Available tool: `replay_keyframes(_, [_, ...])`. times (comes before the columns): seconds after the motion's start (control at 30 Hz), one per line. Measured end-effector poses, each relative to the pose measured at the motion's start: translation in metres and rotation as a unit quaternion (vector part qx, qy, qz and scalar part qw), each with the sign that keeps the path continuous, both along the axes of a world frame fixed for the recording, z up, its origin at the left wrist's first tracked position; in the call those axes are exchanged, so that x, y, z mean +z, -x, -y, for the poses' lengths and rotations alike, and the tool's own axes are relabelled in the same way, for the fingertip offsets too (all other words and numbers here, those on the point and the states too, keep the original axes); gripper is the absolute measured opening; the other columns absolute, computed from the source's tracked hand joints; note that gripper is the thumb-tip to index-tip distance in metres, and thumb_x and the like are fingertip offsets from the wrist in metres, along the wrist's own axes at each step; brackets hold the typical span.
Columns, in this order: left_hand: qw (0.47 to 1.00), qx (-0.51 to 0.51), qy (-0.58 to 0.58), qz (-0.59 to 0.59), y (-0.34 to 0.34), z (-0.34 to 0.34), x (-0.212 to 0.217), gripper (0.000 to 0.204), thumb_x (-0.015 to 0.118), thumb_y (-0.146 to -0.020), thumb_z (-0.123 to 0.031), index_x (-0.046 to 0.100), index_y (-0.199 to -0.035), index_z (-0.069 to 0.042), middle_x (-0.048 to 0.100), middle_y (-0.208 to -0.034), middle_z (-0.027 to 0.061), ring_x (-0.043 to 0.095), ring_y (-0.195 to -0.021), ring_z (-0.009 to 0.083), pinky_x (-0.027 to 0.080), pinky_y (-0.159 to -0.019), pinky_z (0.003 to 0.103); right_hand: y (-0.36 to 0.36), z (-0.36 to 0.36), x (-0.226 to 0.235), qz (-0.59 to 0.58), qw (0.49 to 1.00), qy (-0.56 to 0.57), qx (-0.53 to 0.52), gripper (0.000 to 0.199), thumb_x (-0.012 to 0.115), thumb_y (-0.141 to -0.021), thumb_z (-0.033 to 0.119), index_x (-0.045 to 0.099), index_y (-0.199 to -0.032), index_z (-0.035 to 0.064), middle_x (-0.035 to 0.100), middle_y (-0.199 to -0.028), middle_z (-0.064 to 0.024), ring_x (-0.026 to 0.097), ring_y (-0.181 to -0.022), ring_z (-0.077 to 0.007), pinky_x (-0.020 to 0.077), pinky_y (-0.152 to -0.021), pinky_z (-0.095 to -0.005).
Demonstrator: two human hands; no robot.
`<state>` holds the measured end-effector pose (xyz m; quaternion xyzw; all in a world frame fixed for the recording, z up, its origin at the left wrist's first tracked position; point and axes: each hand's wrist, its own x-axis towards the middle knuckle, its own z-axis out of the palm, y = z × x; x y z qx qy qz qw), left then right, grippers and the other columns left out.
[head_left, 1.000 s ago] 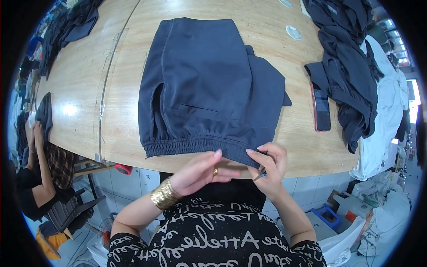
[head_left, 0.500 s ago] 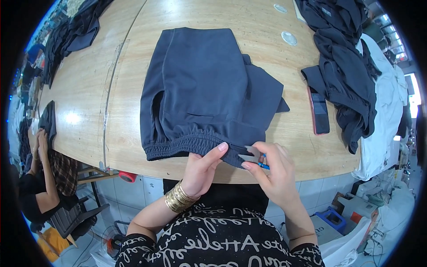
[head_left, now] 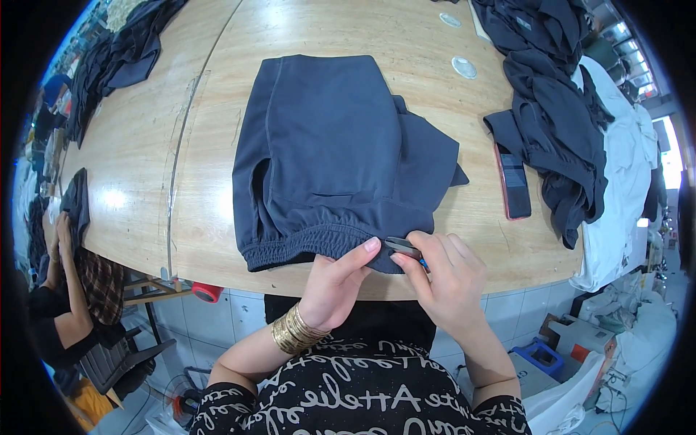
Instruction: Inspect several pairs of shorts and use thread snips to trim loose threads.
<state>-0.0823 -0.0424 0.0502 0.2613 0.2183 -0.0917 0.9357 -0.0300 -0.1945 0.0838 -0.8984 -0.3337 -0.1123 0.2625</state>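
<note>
One pair of dark blue shorts (head_left: 326,152) lies flat on the wooden desk (head_left: 145,167), its elastic waistband along the near edge. Two hands work at that waistband. The left hand (head_left: 335,286) pinches the band's edge at its 1 o'clock, thumb and forefinger closed on the cloth. The right hand (head_left: 446,279) is curled shut around one small snipper (head_left: 403,249) with a dark blade and a blue handle end; the tool's tip points toward 10 o'clock and meets the waistband just beside the left fingertips. The shorts spread away from both hands toward 12 o'clock, with the waistband touching them.

On the left wrist sits one stack of gold bangles (head_left: 293,330).

One phone (head_left: 513,181) in a red case lies face up at 2 o'clock from the right hand, well apart from it, just beside one heap of dark garments (head_left: 558,109) at the desk's right side. Under that heap, white cloth (head_left: 616,188) hangs over the desk edge. Two round metal discs (head_left: 464,67) are set in the desktop at 12 o'clock. One more dark pile (head_left: 119,51) lies at 10 o'clock. One other person (head_left: 72,290) sits at 9 o'clock, handling one dark piece (head_left: 75,203).
</note>
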Motion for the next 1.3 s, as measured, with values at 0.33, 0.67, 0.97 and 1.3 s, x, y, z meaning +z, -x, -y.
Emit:
replay_keyframes(0.33, [0.995, -0.059, 0.074, 0.01, 0.002, -0.002, -0.008, 0.026, 0.053, -0.095, -0.018, 0.061, -0.111, 0.001, 0.061, -0.113, 0.0081, 0.055, -0.108, 0.0155, 0.041, -0.097, 0.033, 0.003, -0.001, 0.003, -0.015, 1.0, -0.005, -0.002, 0.02, 0.068, -0.078, 0.017, 0.059, -0.09, 0.0054, 0.054, -0.069, -0.0027, 0.052, -0.06, -0.0172, 0.0406, -0.051, -0.0292])
replay_keyframes(0.67, [0.996, -0.07, 0.047, 0.017, 0.0, -0.001, -0.007, 0.03, 0.048, -0.096, -0.021, 0.055, -0.117, 0.0, 0.057, -0.12, 0.0078, 0.051, -0.114, 0.0163, 0.038, -0.1, 0.036, 0.002, -0.003, 0.0, 0.001, 1.0, -0.007, -0.015, 0.02, 0.067, -0.079, 0.018, 0.058, -0.09, 0.005, 0.053, -0.069, -0.0031, 0.052, -0.061, -0.0173, 0.0409, -0.05, -0.0288])
replay_keyframes(0.97, [0.991, -0.086, 0.102, 0.0, 0.0, -0.002, -0.009, 0.026, 0.051, -0.096, -0.023, 0.059, -0.112, -0.005, 0.06, -0.111, 0.0024, 0.052, -0.105, 0.0112, 0.039, -0.094, 0.03, 0.003, -0.003, -0.001, 0.025, 0.999, -0.002, -0.023, 0.019, 0.067, -0.078, 0.018, 0.059, -0.09, 0.0058, 0.053, -0.068, -0.0023, 0.052, -0.06, -0.0161, 0.0404, -0.05, -0.0279])
replay_keyframes(1.3, [0.985, -0.094, 0.142, 0.011, -0.003, 0.0, -0.009, 0.024, 0.051, -0.096, -0.025, 0.058, -0.111, -0.007, 0.059, -0.109, 0.0014, 0.052, -0.1, 0.0096, 0.04, -0.091, 0.028, 0.002, -0.003, -0.003, 0.037, 0.999, 0.002, -0.024, 0.018, 0.067, -0.079, 0.018, 0.059, -0.09, 0.0067, 0.053, -0.068, -0.0013, 0.052, -0.06, -0.0155, 0.0401, -0.05, -0.0278])
